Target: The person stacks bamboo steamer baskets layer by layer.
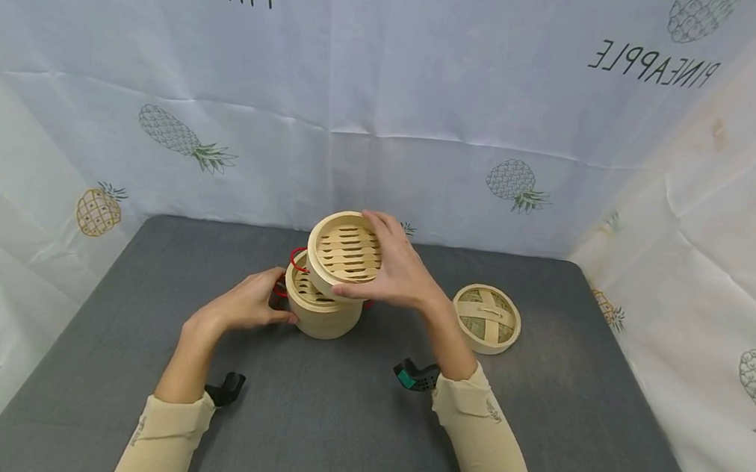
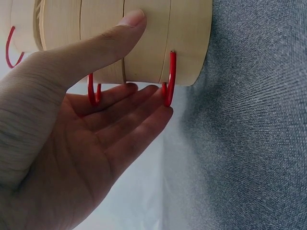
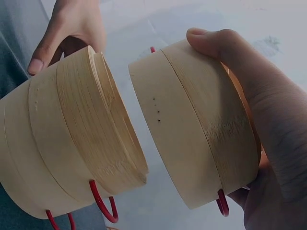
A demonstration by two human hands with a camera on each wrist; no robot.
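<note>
A round bamboo steamer basket [image 1: 348,254] with a slatted base is gripped at its right side by my right hand [image 1: 400,269], thumb on the near rim. It hangs tilted above a stack of bamboo steamer baskets [image 1: 325,323]; the right wrist view shows a gap between this basket [image 3: 177,120] and the stack [image 3: 72,129]. At the stack's left side, my left hand [image 1: 247,302] holds it, the thumb [image 2: 129,24] on the wall and the fingers around by the red loop handles [image 2: 171,79].
A round bamboo lid [image 1: 487,319] with a crossed band lies on the grey table [image 1: 307,425], right of the stack. A white pineapple-print cloth [image 1: 357,167] hangs behind and along the sides. Black wrist devices [image 1: 416,375] sit below both hands.
</note>
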